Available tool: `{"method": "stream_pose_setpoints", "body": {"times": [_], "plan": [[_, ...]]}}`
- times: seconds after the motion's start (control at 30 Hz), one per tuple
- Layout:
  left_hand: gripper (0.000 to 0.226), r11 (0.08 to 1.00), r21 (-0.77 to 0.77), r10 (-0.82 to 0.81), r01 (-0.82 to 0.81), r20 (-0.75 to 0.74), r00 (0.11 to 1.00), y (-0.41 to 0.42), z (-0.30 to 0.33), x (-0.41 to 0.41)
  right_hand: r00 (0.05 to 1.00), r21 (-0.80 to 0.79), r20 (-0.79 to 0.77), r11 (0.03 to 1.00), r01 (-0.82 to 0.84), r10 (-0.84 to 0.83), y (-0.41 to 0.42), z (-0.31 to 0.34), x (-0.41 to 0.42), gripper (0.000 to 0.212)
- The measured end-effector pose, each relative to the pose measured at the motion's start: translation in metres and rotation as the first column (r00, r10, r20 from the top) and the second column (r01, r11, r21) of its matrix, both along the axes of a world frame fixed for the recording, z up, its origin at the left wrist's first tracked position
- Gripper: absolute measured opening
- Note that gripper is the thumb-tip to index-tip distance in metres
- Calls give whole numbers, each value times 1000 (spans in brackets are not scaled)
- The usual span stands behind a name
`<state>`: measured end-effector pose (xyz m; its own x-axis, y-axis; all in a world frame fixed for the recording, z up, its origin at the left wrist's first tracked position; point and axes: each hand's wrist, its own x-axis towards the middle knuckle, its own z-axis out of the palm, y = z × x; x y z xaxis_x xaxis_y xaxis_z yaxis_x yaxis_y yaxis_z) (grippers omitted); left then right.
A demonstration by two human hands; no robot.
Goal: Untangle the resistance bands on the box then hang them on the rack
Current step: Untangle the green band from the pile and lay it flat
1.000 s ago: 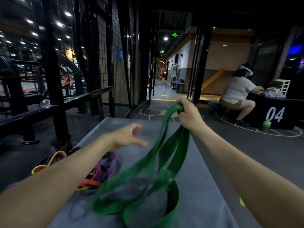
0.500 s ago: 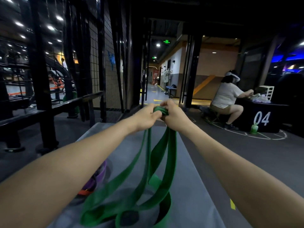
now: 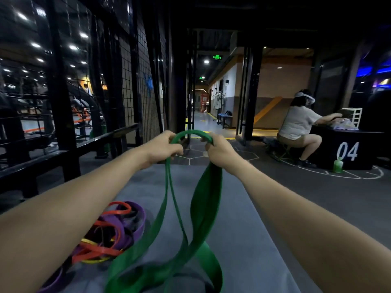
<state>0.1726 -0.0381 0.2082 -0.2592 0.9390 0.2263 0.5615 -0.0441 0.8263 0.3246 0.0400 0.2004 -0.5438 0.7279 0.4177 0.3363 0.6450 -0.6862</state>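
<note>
A wide green resistance band hangs in twisted loops from both my hands down onto the grey box top. My left hand grips its top on the left; my right hand grips it a little to the right, and a short arc of band bridges the gap between them. A tangled heap of purple, orange and yellow bands lies on the box at the lower left, partly behind my left forearm.
A black steel rack with a horizontal bar and wire mesh stands along the left. At the right, a person sits at a black box marked 04, with a green bottle on the floor. A corridor runs ahead.
My left hand reached up and took hold of the band's top beside my right hand. The two hands have since drawn apart, spreading the green loop between them.
</note>
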Motion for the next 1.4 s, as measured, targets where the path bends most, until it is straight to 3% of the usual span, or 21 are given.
{"method": "stream_pose_setpoints", "body": {"times": [0.07, 0.17, 0.33, 0.43, 0.57, 0.7, 1.07, 1.2, 1.4], "plan": [[13, 999, -46, -19, 16, -64, 998, -1, 2, 1, 1000, 55, 25, 998, -17, 16, -1, 11, 0, 26], [12, 998, 61, -6, -1, 108, 994, 1, 8, 4, 997, 129, 72, 991, -25, 16, -2, 21, -4, 26], [15, 989, 108, -124, 101, 233, 965, 7, 11, 9, 998, 133, 47, 990, -48, 42, -3, 25, 2, 22], [7, 973, 227, -120, 51, 302, 946, 15, 18, 18, 998, 107, 41, 993, -55, 51, -2, 16, 6, 18], [5, 956, 294, -124, 21, 334, 934, 20, 31, 30, 993, 51, -96, 997, -63, 68, -4, -8, 8, 22], [14, 924, 379, -110, -55, 399, 911, 21, 44, 36, 998, 37, -39, 998, -51, 53, 4, -17, 23, 24], [10, 819, 544, -210, -184, 582, 786, 34, 96, 48, 986, 177, 36, 972, 153, -161, 34, -17, 64, 20], [14, 803, 568, -257, -180, 603, 755, 41, 97, 60, 949, 302, 39, 909, 287, -313, 45, -5, 84, 23], [17, 832, 502, -186, -235, 652, 735, 49, 60, 54, 915, 303, 135, 896, 326, -379, 50, -26, 98, 24]]}}
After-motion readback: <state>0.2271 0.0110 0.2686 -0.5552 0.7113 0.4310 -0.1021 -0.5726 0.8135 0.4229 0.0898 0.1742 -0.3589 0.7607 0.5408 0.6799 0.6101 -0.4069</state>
